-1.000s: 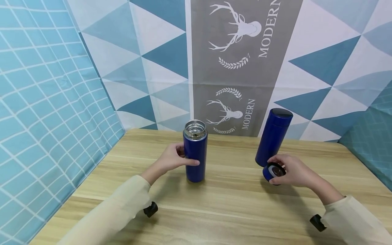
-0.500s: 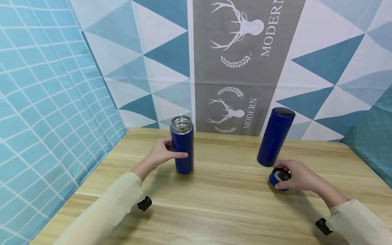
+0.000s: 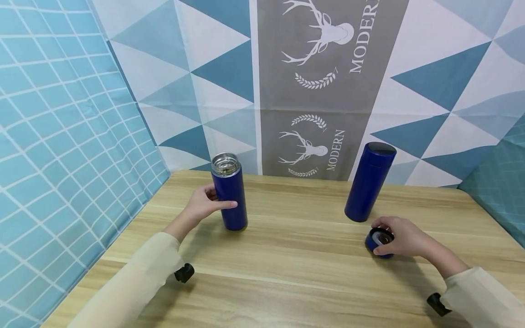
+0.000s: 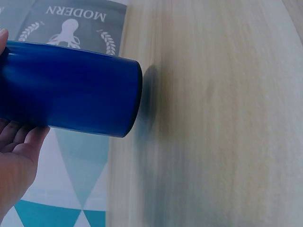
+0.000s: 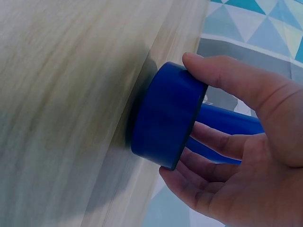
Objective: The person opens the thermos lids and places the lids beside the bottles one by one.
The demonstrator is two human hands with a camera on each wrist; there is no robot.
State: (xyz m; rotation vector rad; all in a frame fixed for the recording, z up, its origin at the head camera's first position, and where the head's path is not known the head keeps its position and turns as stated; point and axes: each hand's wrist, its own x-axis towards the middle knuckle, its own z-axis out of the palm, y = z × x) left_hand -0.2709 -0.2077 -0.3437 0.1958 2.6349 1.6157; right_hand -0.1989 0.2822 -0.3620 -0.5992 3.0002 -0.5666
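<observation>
My left hand (image 3: 202, 203) grips an uncapped blue thermos bottle (image 3: 231, 196) around its middle, thumb across the front. The bottle's steel mouth faces up and it leans slightly left. In the left wrist view the base of the bottle (image 4: 94, 90) is close over the table, its shadow right beside it. My right hand (image 3: 408, 237) pinches the blue lid (image 3: 375, 243) by its sides, with the hollow underside turned up. The right wrist view shows the lid (image 5: 165, 116) close over the wood, thumb on one side and fingers on the other.
A second blue thermos (image 3: 367, 187) with its dark-topped lid on stands at the back right, just behind the right hand. The wooden table (image 3: 287, 273) ends at a patterned backdrop (image 3: 303, 91) behind and a tiled blue sheet (image 3: 61, 136) at the left.
My left hand has carried the open thermos bottle to the left and slightly back. My right hand has moved the lid slightly right and toward me, away from the capped thermos.
</observation>
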